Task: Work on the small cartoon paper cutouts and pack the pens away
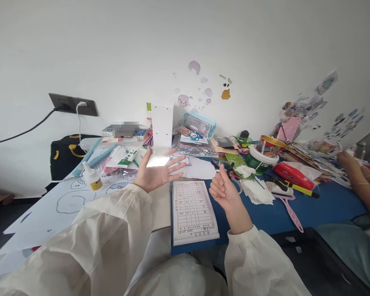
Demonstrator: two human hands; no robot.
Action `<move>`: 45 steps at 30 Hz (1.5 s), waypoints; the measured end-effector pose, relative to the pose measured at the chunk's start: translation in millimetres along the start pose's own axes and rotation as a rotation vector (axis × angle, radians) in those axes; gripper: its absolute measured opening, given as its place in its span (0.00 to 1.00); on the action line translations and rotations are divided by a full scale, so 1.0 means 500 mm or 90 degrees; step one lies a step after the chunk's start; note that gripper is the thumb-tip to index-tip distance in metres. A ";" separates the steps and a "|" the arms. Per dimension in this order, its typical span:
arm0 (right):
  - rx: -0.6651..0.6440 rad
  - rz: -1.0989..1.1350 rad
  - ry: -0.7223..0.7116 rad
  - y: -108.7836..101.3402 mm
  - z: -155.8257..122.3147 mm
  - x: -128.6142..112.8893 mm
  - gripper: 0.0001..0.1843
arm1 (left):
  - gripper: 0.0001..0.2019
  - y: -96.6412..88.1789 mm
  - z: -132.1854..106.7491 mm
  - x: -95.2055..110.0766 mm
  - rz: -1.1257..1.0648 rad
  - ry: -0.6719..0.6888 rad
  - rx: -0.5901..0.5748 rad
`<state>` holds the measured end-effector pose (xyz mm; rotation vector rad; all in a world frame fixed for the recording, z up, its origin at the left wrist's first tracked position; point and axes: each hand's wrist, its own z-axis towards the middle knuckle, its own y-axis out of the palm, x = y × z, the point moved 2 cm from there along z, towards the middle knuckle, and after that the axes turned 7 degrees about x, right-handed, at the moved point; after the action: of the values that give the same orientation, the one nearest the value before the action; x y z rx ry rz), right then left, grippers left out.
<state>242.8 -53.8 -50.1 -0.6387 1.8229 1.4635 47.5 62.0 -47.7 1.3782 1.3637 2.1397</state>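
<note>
My left hand (156, 176) is held up with its palm showing and fingers spread, holding nothing. Behind its fingers lies a bright white rectangle (159, 161); I cannot make out what it is. To the right, my right hand (227, 196) makes a fist with the thumb pointing up, and nothing shows in it. Between and below the hands, a pad of printed forms (193, 213) with handwriting lies at the blue table's front edge. A white cut-out sheet (200, 168) lies behind the pad. Left of my left hand stands a small glue bottle (92, 177).
Sheets with line drawings (70, 201) cover the left side. At the back are a white stand (162, 125) and a blue clear pouch (200, 124). Rightward sit a white tub (261, 160), tissues (256, 190), a red pack (295, 174) and a pink-handled tool (292, 213). Another person's hands (352, 164) work far right.
</note>
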 end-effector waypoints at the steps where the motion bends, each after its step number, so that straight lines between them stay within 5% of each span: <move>1: 0.007 -0.037 -0.014 0.008 0.001 0.006 0.27 | 0.39 0.000 0.000 -0.002 0.003 0.008 0.012; 5: 0.044 -0.215 -0.068 0.050 -0.010 0.037 0.18 | 0.38 -0.001 0.003 -0.007 0.015 0.053 0.080; 13: 0.089 -0.545 -0.045 0.108 -0.040 0.074 0.39 | 0.35 0.019 0.001 -0.015 0.076 0.144 0.147; 27: 0.110 -0.578 -0.041 0.139 -0.030 0.078 0.36 | 0.35 0.027 0.000 -0.041 0.267 0.252 0.154; 29: 0.049 -0.491 0.008 0.129 -0.028 0.075 0.35 | 0.36 0.028 -0.001 -0.037 0.274 0.245 0.140; 35: -0.365 -0.017 0.159 0.112 -0.055 0.060 0.49 | 0.35 0.033 0.000 -0.018 0.270 0.190 0.066; 41: -0.552 0.156 0.186 0.136 -0.078 0.119 0.62 | 0.50 0.113 0.027 0.003 0.258 0.018 -0.202; 45: -0.660 0.236 0.175 0.167 -0.090 0.139 0.65 | 0.60 0.167 0.051 -0.003 0.262 -0.042 -0.294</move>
<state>127.1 -73.9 -46.8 -1.0487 1.2865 2.7030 90.5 31.6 21.8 1.6038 0.5297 2.4207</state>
